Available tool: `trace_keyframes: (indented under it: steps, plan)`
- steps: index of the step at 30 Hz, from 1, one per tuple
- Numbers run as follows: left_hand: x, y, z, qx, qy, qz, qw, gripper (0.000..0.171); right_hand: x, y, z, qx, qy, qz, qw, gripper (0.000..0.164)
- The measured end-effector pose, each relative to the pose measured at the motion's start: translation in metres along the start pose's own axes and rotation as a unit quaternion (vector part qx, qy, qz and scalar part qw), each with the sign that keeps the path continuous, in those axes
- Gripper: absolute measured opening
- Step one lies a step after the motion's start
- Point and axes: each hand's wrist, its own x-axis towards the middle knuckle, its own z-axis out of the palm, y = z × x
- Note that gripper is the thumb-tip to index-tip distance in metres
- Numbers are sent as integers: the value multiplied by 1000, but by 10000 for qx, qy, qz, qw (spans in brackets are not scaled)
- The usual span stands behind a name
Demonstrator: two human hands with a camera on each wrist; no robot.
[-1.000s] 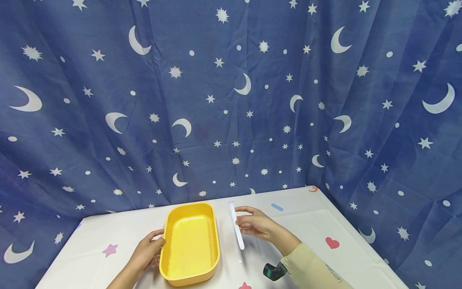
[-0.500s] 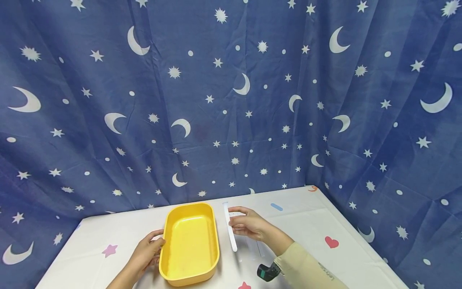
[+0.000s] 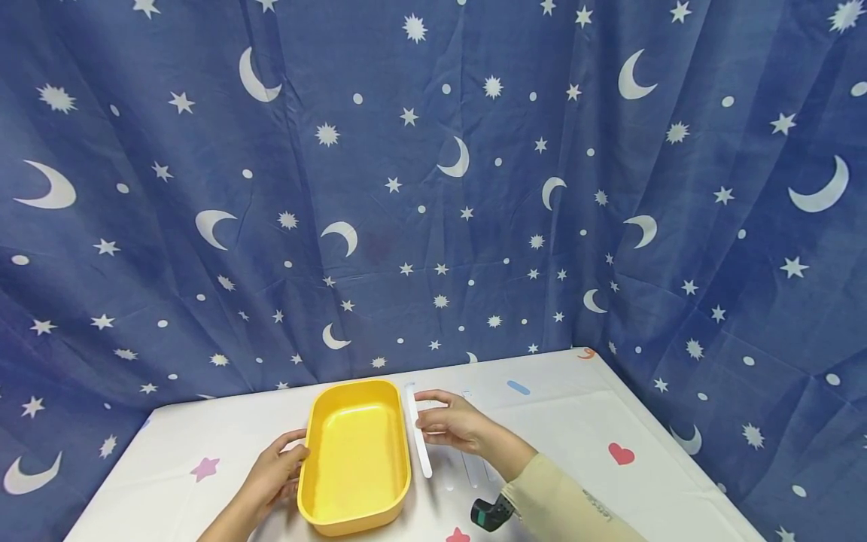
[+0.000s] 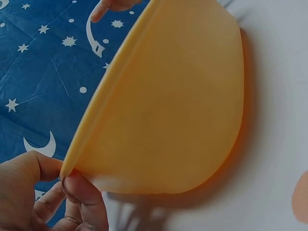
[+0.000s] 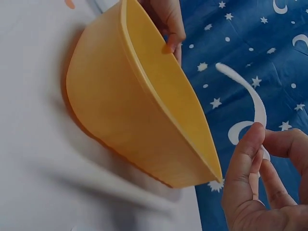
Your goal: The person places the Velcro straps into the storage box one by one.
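Note:
A yellow plastic tub (image 3: 355, 459) with rounded corners stands upright on the table. At its left side my left hand (image 3: 274, 474) pinches the rim between thumb and fingers, as the left wrist view also shows for the left hand (image 4: 53, 197). My right hand (image 3: 457, 425) holds a white plastic strap (image 3: 418, 436) just beside the tub's right wall. Thumb and fingertips of the right hand (image 5: 269, 178) pinch the strap (image 5: 245, 86), which curves and has a finely toothed edge. Its end in the left wrist view shows a slotted head (image 4: 97, 49).
Several pale, see-through strips, one a thin strip (image 3: 470, 468), lie on the white printed tablecloth (image 3: 555, 421) under and beside the right forearm. A black device (image 3: 491, 514) sits at the right wrist. Behind the table hangs a blue curtain (image 3: 379, 226) with stars and moons.
My right hand has moved left with the white plastic strap, closing up on the tub's right wall. The left hand and the tub have stayed in place.

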Motion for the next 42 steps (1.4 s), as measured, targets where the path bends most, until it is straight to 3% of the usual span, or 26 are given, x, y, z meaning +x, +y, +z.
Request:
trace_keyframes:
  steps: [19, 42]
  plan:
    - [2, -1, 2, -125, -17, 1, 9999, 56, 8, 5, 17, -75, 78, 11, 9999, 52]
    - [0, -2, 0, -162, 1, -21, 9999, 56, 17, -1, 52, 44, -86, 30, 9999, 48]
